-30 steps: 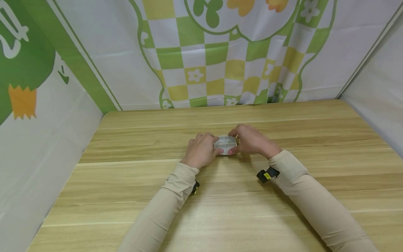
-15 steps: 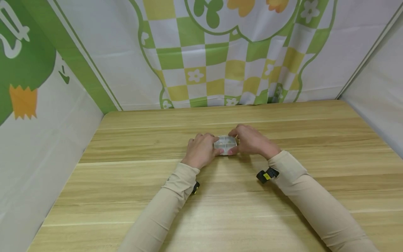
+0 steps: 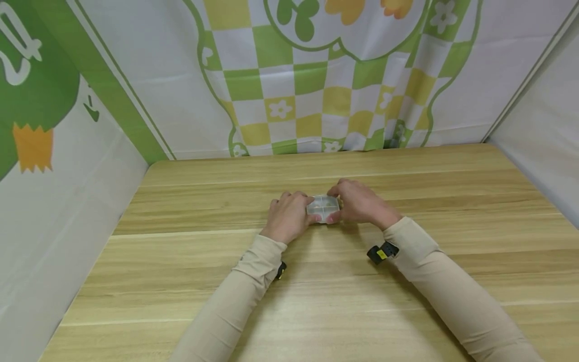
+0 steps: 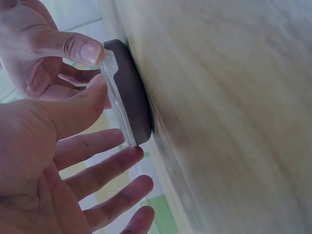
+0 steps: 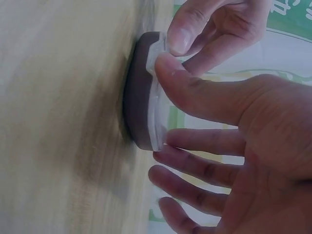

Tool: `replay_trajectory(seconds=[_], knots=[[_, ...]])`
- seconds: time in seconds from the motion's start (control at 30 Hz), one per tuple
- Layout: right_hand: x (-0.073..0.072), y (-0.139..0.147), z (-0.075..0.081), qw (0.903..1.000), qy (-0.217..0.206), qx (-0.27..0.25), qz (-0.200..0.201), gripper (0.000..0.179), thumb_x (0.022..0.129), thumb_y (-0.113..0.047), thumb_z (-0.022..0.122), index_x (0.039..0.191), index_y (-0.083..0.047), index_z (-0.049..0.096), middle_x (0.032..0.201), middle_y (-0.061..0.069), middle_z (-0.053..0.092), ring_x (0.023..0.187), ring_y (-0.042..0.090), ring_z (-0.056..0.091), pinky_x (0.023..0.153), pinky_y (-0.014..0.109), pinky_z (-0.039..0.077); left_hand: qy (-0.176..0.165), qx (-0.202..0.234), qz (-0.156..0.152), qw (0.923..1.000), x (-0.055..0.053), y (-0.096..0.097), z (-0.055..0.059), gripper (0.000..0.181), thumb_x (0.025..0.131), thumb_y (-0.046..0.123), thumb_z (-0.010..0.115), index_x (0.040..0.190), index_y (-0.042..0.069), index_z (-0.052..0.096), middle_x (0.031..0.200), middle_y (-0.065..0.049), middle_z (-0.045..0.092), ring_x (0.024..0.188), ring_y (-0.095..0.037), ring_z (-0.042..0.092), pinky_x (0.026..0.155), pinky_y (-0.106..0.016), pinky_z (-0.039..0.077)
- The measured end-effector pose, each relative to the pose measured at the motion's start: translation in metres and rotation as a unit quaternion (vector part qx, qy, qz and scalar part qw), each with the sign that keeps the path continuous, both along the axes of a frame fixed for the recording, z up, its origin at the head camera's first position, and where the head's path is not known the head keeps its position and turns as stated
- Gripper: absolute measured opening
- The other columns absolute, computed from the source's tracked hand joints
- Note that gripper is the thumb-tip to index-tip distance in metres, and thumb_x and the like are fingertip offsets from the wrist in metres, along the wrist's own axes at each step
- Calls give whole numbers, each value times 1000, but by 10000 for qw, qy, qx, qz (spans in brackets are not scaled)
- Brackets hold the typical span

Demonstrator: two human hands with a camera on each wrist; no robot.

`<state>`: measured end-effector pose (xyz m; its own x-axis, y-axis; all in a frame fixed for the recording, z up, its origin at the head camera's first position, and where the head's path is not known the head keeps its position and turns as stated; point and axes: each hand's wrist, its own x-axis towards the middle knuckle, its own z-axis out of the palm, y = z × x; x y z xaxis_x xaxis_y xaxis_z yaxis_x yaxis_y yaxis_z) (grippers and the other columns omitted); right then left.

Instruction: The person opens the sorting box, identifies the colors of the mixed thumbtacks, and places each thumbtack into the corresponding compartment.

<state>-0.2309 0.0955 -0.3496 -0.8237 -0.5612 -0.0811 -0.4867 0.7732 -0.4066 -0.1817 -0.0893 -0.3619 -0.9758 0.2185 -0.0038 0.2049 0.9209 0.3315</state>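
Note:
A small pill box [image 3: 323, 202] with a clear lid divided into compartments lies flat on the wooden table, between both hands. From the side, the left wrist view shows its dark grey base [image 4: 132, 95] under the clear lid [image 4: 110, 65]. The left hand [image 3: 288, 216] grips the box's left part, thumb on the near edge and forefinger at the far edge. On the right part, the right hand [image 3: 362, 203] pinches it the same way. Both thumbs sit side by side at the near edge. The other fingers are spread apart, off the box.
The wooden table [image 3: 316, 301] extends around the hands. A patterned green, yellow and white curtain [image 3: 312, 100] hangs along its back edge. White fabric walls [image 3: 90, 201] stand on both sides. Each wrist wears a black camera strap [image 3: 383, 252].

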Motion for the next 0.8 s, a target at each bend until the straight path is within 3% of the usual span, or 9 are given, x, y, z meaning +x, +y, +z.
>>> replay_trajectory(seconds=[0.3, 0.53, 0.8], knots=[[2, 4, 6, 9990, 240, 314, 194, 72, 78, -31, 90, 134, 2, 62, 124, 19, 63, 108, 34, 62, 93, 49, 49, 249, -351, -249, 9988, 4, 2, 9, 43, 92, 35, 77, 128, 13, 71, 131, -8, 65, 118, -32, 58, 94, -51, 45], [7, 3, 7, 9945, 598, 764, 396, 60, 81, -34, 87, 127, 0, 68, 116, 16, 66, 103, 33, 62, 88, 51, 49, 181, -521, -275, 9981, 5, 3, 8, 43, 89, 33, 80, 126, 12, 72, 126, -7, 67, 111, -29, 59, 92, -49, 45], [7, 0, 4, 9947, 757, 658, 233, 52, 86, -31, 83, 126, 0, 69, 117, 17, 65, 99, 32, 62, 82, 52, 49, 202, -643, -318, 9972, 4, 1, 7, 42, 92, 34, 76, 126, 11, 71, 130, -7, 66, 112, -29, 59, 92, -49, 46]])
